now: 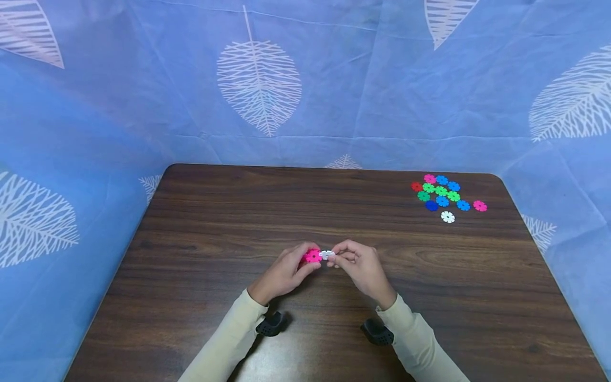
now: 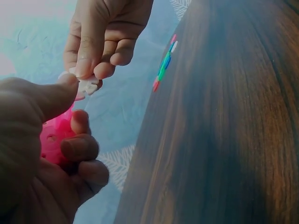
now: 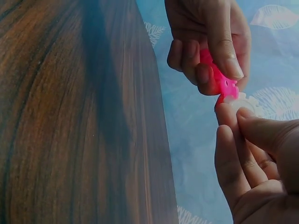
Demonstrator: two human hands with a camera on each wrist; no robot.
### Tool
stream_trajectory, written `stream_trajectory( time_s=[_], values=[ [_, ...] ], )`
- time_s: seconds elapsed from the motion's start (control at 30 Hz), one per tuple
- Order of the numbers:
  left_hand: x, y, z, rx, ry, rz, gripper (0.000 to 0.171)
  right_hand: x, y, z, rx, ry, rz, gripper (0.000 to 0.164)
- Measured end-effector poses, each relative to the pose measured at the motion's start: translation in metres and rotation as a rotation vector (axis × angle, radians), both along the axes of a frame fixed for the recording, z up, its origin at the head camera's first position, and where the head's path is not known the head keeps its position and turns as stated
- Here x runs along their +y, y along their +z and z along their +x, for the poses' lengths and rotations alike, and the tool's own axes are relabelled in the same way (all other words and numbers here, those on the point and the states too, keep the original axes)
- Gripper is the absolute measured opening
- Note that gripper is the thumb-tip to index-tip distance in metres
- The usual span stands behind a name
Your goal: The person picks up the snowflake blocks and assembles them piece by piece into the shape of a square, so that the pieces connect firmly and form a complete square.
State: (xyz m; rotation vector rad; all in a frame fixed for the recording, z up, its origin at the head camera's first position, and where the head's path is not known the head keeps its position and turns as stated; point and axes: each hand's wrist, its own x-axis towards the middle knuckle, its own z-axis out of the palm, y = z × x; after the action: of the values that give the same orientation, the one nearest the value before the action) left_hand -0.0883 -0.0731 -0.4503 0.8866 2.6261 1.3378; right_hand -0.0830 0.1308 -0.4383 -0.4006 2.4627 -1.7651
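Observation:
Over the middle of the table, my left hand (image 1: 285, 269) grips bright pink interlocking discs (image 1: 313, 256) between thumb and curled fingers. In the left wrist view, the pink plastic (image 2: 52, 139) fills the hollow of that hand, and more than one piece seems joined there. A white notched disc (image 1: 326, 254) meets the right edge of the pink ones. My right hand (image 1: 365, 269) pinches this white disc between thumb and index finger. The right wrist view shows the white disc (image 3: 244, 102) right at the pink edge, partly hidden by fingertips.
Loose notched discs in blue, green (image 1: 441, 190), red (image 1: 417, 187), pink (image 1: 480, 206) and white (image 1: 447, 217) lie flat at the table's back right. The dark wooden table (image 1: 215, 212) ends at a blue leaf-patterned cloth (image 1: 324, 95). Black wrist devices (image 1: 272, 324) sit under both sleeves.

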Motion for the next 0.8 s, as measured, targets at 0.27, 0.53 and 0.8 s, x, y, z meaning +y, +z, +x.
stream_trajectory(
  time_s=[0.27,0.53,0.8],
  values=[
    [0.0035,0.005,0.0026,0.068,-0.044,-0.002,0.023,0.0042,0.001,-0.0002,0.041,0.06,-0.058,0.008],
    [0.0002,-0.0017,0.0023,0.035,-0.051,0.006,0.024,0.0031,-0.0033,0.0002,0.052,0.041,0.03,0.008],
    [-0.0029,0.0004,-0.0029,-0.006,-0.029,-0.009,0.026,0.0025,-0.0016,0.0009,0.028,0.018,0.127,0.007]
  ],
)
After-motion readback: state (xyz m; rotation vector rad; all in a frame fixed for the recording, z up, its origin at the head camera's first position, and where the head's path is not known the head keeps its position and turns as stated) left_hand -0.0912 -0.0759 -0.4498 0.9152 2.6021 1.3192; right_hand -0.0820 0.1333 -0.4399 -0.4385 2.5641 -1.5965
